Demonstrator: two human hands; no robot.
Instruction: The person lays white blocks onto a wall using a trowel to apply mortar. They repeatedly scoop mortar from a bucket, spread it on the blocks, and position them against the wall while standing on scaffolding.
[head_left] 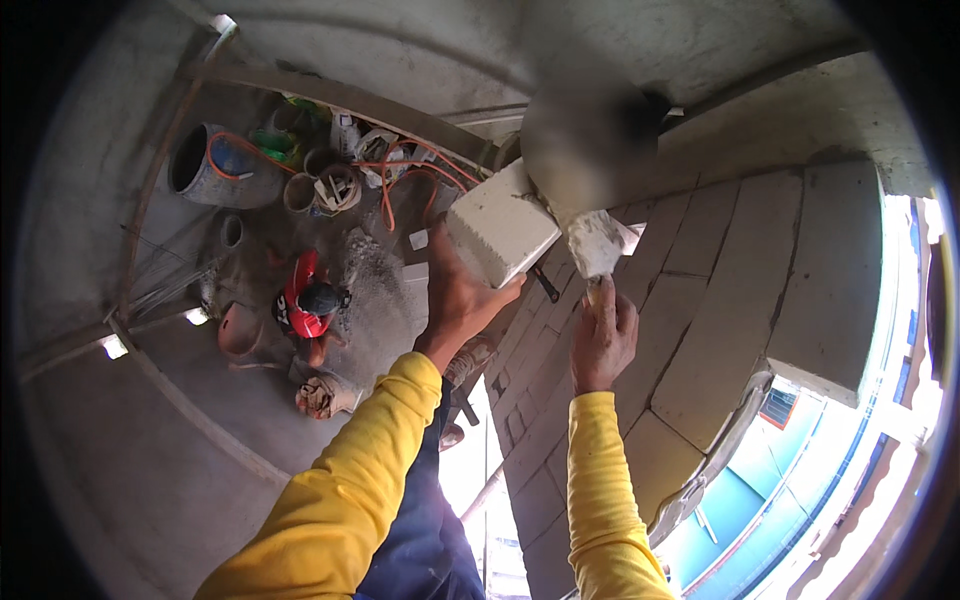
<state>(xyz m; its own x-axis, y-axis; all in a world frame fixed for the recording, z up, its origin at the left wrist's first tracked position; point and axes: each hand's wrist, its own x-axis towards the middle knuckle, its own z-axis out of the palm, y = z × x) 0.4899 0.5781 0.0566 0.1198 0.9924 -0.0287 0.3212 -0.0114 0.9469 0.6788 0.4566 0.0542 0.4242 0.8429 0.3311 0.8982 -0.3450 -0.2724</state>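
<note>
My left hand (462, 300) is closed round the near end of a pale, light-coloured block (503, 225), fingers beneath it and thumb side along its edge. My right hand (605, 340) grips the handle of a trowel (594, 245) whose blade is coated with wet grey-white mortar. The blade is close beside the block's right edge; whether they touch I cannot tell. Beneath my hands stretches a wall of large grey blocks (690, 300) with thin joints, and mortar bulges along its right edge. A blurred round shape hides what lies beyond the trowel.
Far below on the left, a person in a red shirt (308, 295) crouches beside a heap of grey mix (370, 270). A large drum (188, 165), buckets (300, 192) and an orange hose (388, 205) stand farther back. A bright opening (780, 470) borders the wall's right side.
</note>
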